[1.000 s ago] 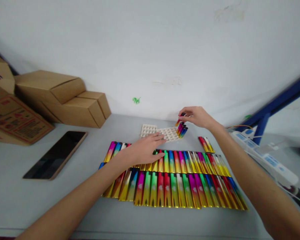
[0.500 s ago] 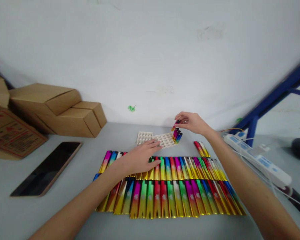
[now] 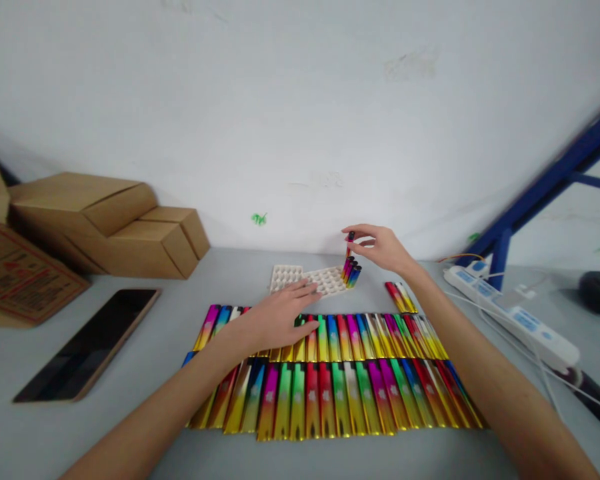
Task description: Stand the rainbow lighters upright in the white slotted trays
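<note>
Two rows of shiny rainbow-coloured lighters (image 3: 360, 380) lie side by side on the grey table (image 3: 145, 407). Behind them sits a white holed tray (image 3: 310, 278) with a few lighters (image 3: 351, 272) standing upright at its right end. My right hand (image 3: 380, 247) pinches one lighter (image 3: 349, 243) upright just above those standing ones. My left hand (image 3: 277, 313) lies flat with fingers stretched out on the back row, fingertips near the tray's front edge. Two loose lighters (image 3: 401, 297) lie to the right of the tray.
Brown cardboard boxes (image 3: 105, 223) are stacked at the back left against the white wall. A dark phone (image 3: 87, 343) lies on the left. A white power strip (image 3: 515, 313) with cables runs along the right, beside a blue metal frame (image 3: 540, 193).
My right hand has tipped the pinched lighter from slanted to upright above the tray's right end. The left hand stays on the back row. The camera view shifted slightly.
</note>
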`<state>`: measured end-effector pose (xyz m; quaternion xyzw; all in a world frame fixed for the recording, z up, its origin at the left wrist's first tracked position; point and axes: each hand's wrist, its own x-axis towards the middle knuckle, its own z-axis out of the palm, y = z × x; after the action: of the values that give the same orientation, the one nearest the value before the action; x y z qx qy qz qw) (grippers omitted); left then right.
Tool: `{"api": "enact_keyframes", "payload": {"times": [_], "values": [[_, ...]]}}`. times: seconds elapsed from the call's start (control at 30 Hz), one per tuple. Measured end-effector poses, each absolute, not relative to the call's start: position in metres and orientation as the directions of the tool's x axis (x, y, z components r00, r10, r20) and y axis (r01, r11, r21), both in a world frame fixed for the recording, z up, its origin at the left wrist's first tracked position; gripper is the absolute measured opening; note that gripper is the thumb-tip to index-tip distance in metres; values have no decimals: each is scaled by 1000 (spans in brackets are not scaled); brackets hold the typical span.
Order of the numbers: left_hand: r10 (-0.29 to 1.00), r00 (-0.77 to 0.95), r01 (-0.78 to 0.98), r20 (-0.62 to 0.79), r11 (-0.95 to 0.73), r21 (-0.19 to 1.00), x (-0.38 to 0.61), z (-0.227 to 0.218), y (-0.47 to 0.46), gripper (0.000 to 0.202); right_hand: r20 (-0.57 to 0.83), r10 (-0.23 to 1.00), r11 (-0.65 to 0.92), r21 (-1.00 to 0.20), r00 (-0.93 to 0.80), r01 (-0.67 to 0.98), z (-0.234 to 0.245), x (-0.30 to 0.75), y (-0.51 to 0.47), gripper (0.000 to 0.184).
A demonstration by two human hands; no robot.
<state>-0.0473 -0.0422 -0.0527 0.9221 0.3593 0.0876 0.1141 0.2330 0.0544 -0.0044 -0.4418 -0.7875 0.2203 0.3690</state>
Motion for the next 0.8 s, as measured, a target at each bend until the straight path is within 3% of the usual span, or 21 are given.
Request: {"api": "enact_keyframes", "payload": {"times": [0.3,0.57,0.8], "values": [[677,732,635,81,-720,279,-48,-56,-41,61,295,859,435,-851,-418,294,-12,243,59,58],[677,732,636,80,-721,276,-46,-55,-41,60,108,874,329,-849,-474,413,-1,248,66,35],[682,729,646,58,-714,271,-46,-53,-42,61,-13,845,260,-863,-534,434,4,247,63,30]]}}
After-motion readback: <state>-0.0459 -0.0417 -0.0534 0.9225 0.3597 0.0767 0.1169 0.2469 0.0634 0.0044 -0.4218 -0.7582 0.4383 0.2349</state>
